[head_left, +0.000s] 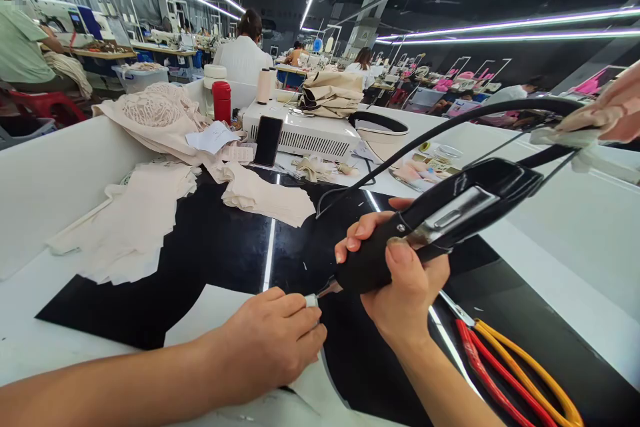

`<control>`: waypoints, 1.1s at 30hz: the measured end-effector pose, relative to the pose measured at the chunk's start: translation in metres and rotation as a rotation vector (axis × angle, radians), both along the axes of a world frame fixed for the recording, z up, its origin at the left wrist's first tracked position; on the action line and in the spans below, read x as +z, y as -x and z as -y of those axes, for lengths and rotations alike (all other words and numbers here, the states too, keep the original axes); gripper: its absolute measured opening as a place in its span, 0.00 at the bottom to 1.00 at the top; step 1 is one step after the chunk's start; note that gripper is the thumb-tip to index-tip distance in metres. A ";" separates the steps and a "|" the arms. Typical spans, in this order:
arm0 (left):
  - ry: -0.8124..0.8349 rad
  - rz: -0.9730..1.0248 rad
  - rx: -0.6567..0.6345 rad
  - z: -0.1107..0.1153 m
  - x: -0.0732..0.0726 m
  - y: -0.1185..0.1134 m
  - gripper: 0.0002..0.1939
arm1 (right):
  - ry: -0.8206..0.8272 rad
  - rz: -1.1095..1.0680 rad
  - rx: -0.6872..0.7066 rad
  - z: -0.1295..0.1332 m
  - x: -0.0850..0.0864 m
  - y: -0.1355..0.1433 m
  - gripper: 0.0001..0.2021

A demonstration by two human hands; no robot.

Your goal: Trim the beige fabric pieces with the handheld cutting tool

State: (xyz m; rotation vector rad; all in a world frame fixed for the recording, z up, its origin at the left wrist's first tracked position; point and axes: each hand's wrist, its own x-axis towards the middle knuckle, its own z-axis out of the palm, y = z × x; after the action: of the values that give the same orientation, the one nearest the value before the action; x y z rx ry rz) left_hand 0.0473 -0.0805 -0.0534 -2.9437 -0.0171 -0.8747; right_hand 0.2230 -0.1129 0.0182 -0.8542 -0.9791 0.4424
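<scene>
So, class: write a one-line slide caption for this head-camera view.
Right hand grips a black corded hand tool, its tip at a small white piece pinched by the left hand on the black worktop.

Black tool (440, 220), red and yellow scissors (515, 373), cream fabric (130, 227).

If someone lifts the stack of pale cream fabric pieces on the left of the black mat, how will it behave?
The stack of pale cream fabric pieces would probably flop and sag, since its fanned edges look thin. It likely feels light. The loose layers may slide apart.
</scene>
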 end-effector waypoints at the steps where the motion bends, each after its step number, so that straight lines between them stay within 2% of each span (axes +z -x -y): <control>1: 0.000 -0.015 0.003 0.000 0.000 0.000 0.09 | 0.004 0.008 0.001 0.000 0.000 0.000 0.20; 9: 0.012 -0.026 0.007 0.001 -0.002 0.001 0.10 | 0.002 0.014 -0.035 -0.008 -0.004 -0.003 0.22; 16: 0.012 0.029 0.014 0.001 0.001 0.001 0.10 | 0.012 -0.032 0.016 -0.011 -0.004 0.001 0.25; 25: 0.019 0.051 0.021 0.001 -0.001 0.001 0.09 | 0.049 -0.027 0.047 -0.006 0.000 -0.002 0.24; 33: 0.004 0.017 0.025 0.001 -0.002 0.002 0.09 | -0.026 -0.061 0.069 -0.008 -0.004 0.001 0.22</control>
State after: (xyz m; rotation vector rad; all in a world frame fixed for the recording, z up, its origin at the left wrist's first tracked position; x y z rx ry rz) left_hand 0.0449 -0.0813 -0.0551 -2.9333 -0.0565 -0.8973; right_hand 0.2216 -0.1052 0.0138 -0.7810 -0.9585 0.5105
